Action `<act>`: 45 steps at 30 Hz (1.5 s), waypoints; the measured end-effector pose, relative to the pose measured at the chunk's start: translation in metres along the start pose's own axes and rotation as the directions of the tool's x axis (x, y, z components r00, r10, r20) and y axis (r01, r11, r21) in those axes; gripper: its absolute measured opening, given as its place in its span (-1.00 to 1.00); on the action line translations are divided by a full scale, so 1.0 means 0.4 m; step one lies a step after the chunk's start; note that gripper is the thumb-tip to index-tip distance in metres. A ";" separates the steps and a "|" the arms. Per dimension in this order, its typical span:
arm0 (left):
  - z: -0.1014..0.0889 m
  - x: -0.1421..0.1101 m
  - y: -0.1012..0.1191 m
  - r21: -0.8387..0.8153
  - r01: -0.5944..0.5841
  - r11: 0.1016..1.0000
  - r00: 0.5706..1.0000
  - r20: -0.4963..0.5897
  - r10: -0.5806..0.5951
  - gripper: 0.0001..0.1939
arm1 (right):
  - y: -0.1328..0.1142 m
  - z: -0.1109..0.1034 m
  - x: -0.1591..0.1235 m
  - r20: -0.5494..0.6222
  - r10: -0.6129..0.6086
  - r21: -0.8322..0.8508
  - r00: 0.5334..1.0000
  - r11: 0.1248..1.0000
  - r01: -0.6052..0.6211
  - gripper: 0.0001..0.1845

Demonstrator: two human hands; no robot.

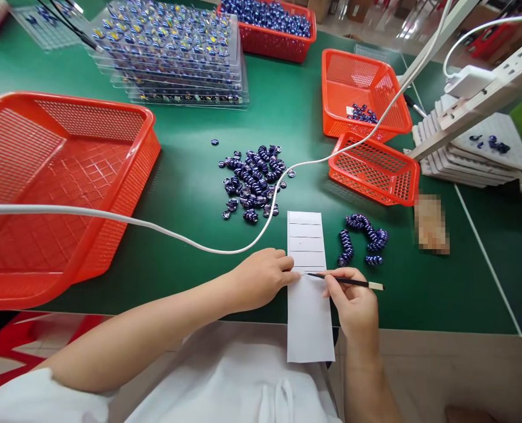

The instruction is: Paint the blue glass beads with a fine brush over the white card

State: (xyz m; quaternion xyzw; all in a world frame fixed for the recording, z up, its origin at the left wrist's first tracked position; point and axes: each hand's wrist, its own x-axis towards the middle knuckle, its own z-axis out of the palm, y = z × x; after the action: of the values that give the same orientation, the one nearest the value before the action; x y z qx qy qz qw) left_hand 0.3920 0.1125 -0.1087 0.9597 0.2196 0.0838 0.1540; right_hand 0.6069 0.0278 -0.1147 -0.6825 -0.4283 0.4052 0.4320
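A narrow white paper strip (pixel 307 305) with ruled lines lies on the green table and hangs over its near edge. My left hand (pixel 261 276) rests on the strip's left edge with its fingers curled, pressing it down. My right hand (pixel 353 302) pinches a thin black pencil (pixel 344 282), whose tip touches the strip at a ruled line. A loose pile of dark blue beads (pixel 254 179) lies beyond the strip. Short strung rows of blue beads (pixel 362 238) lie just right of it.
A large orange basket (pixel 44 176) stands at the left, two smaller ones (pixel 364 88) (pixel 375 170) at the right, a bead-filled one (pixel 270 23) at the back. Stacked clear trays of beads (pixel 173 53) stand behind. A white cable (pixel 155 226) crosses the table. White trays (pixel 477 153) sit far right.
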 end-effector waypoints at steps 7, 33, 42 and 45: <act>-0.004 0.003 0.000 -0.005 0.004 1.000 1.000 0.028 -0.004 -0.73 | 0.002 0.004 -0.001 -0.037 -0.031 -0.013 0.999 0.999 0.031 -0.76; 0.004 0.005 0.002 -0.008 0.046 0.999 0.998 0.048 -0.046 -0.68 | 0.012 0.013 -0.006 -0.123 -0.053 0.052 0.991 0.997 0.059 -0.77; -0.009 0.014 0.008 -0.511 0.267 0.817 0.934 -0.071 -0.350 -0.77 | 0.032 0.012 -0.012 -0.261 -0.102 0.431 0.960 0.877 0.211 -0.82; -0.034 0.042 0.019 -0.681 0.356 0.640 0.885 0.025 -0.465 -0.84 | 0.023 0.017 -0.011 -0.304 -0.127 0.467 0.944 0.844 0.264 -0.83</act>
State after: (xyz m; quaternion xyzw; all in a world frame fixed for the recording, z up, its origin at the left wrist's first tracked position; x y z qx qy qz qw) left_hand 0.4069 0.1170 -0.0916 0.7544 0.3981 0.1926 0.4851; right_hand 0.6017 0.0231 -0.1246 -0.5463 -0.3151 0.3624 0.6862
